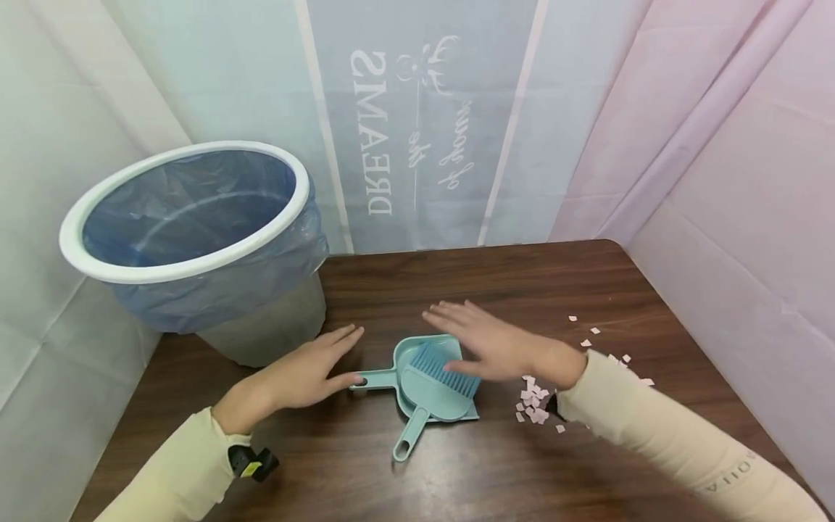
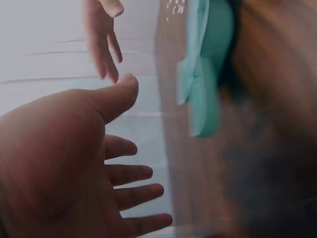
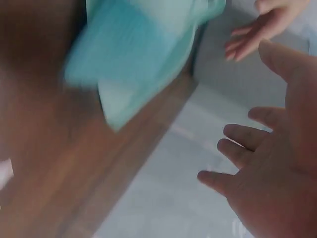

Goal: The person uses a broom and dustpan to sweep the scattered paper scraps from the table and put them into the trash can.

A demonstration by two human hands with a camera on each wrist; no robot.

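Your long cream sleeves come in nearest, the left cuff edged by a small black wrist device with a yellow patch. Past the cuffs, your left hand is stretched out, fingers straight and thumb held apart from them, gripping nothing; its thumb overlaps the end of the dustpan's handle from overhead, but the left wrist view shows a gap between them. Your right hand also has its fingers extended and thumb apart, gripping nothing, above the far right side of the brush. Beneath and between your hands, the teal plastic hand brush with blue bristles lies in the light teal plastic dustpan, its handle slanting back toward you over the near edge, while the pan's handle points left. Both rest on the dark brown wood-grain table. Right of the pan, small white paper scraps lie in a loose cluster, others strewn farther off, partly hidden by your right forearm. Beyond your left hand stands the grey bin with a white rim and translucent blue liner. Farthest back hangs a pale blue fabric backdrop with white lettering.
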